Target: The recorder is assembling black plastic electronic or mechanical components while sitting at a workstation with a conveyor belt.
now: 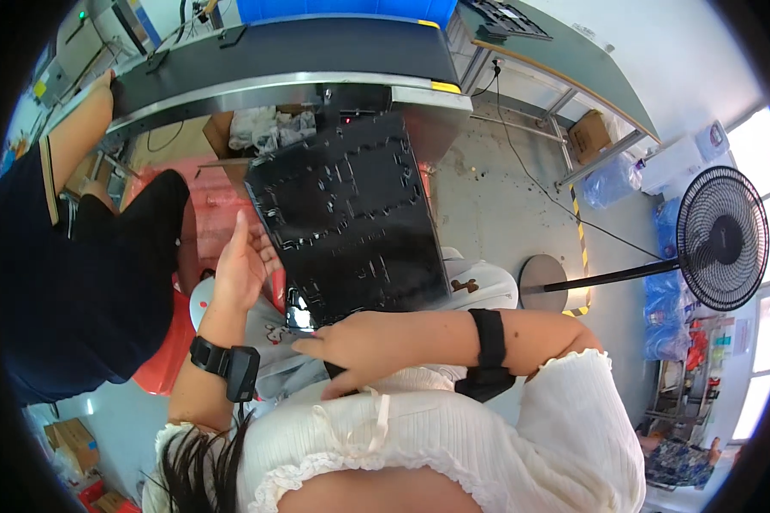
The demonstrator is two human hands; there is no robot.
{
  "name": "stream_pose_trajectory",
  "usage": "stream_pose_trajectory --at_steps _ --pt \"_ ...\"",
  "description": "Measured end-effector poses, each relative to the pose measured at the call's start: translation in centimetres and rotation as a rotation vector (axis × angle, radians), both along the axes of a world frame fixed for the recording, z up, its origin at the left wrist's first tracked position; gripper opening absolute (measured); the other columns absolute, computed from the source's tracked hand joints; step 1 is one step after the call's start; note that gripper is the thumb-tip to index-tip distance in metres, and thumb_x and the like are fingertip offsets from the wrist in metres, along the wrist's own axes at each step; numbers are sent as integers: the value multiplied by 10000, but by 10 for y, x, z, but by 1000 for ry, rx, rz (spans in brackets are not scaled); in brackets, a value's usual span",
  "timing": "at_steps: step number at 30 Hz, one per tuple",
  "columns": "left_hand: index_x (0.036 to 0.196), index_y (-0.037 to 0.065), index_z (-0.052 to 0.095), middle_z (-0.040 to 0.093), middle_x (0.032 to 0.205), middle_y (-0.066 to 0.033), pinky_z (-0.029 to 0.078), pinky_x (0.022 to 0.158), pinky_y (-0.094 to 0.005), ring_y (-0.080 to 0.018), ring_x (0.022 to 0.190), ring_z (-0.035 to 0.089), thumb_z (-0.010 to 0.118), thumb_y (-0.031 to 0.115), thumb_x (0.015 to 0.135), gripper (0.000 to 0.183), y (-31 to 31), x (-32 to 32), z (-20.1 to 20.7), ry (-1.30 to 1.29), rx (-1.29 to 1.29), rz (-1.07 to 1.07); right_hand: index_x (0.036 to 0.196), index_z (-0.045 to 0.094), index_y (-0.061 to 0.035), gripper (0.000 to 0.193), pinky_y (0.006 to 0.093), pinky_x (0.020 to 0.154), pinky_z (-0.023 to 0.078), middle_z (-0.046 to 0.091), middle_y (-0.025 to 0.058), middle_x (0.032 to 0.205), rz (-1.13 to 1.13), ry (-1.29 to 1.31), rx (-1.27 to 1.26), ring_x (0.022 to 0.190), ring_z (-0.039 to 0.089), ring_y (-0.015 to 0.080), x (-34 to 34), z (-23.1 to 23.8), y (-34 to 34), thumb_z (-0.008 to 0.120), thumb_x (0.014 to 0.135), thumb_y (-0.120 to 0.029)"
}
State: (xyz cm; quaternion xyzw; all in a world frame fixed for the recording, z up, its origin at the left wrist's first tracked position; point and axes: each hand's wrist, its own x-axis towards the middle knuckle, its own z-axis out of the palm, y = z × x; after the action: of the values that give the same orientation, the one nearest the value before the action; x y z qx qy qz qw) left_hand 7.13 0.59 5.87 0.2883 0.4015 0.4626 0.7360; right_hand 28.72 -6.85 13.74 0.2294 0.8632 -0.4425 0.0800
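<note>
A large black plastic panel point(359, 222) with raised ribs and small cut-outs stands tilted over my lap, its far end close to the conveyor's edge. Beside its left edge is my left hand point(244, 267), palm turned up and fingers spread, the fingertips at or very near the edge. My right hand point(342, 346) lies across the panel's near left corner, fingers apart and pointing left; I cannot tell whether it touches the panel. A small shiny piece point(299, 315) shows at that corner, its kind unclear.
A dark conveyor belt point(291, 51) with a metal rim runs across the far side. To the left, a co-worker's arm point(81, 128) rests on its end. On the right stand a black fan point(723, 239) and a green-topped table point(565, 64). A cable point(530, 175) crosses the floor.
</note>
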Motion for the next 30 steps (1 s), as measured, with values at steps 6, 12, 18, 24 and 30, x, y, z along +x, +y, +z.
stream_pose_trajectory --at_steps 6,12,18,24,30 --pt "1225 -17 598 686 1066 -95 492 845 -316 -199 939 637 652 219 948 369 4 -2 -68 704 290 60 1157 591 9 488 461 899 473 640 200 1040 -1018 292 926 1054 579 365 46 -62 51 693 851 -357" --pt "1284 54 601 574 1049 -185 470 890 -389 -319 1028 552 656 287 926 431 34 14 -106 1155 545 24 1071 572 59 485 497 815 522 668 263 901 -1196 -387 298 872 654 436 78 -123 56 645 912 -393" --pt "1159 -1 664 606 992 -218 486 845 -413 -347 945 596 705 259 870 391 43 23 -84 1340 499 -15 832 627 83 474 451 770 511 658 280 850 -1376 -203 7 827 649 385 92 -137 48 678 875 -386" --pt "1142 -40 649 617 960 -220 498 815 -420 -359 897 617 753 191 812 417 41 22 -84 1301 426 82 958 623 90 331 327 678 495 677 171 827 -1472 23 200 765 642 192 91 -169 71 729 848 -204" --pt "1147 -71 633 633 1005 -215 515 794 -394 -304 859 648 752 202 844 425 35 25 -89 1083 288 264 996 610 85 333 380 732 501 638 161 853 -1572 508 -38 805 629 264 91 -182 74 722 852 -195"
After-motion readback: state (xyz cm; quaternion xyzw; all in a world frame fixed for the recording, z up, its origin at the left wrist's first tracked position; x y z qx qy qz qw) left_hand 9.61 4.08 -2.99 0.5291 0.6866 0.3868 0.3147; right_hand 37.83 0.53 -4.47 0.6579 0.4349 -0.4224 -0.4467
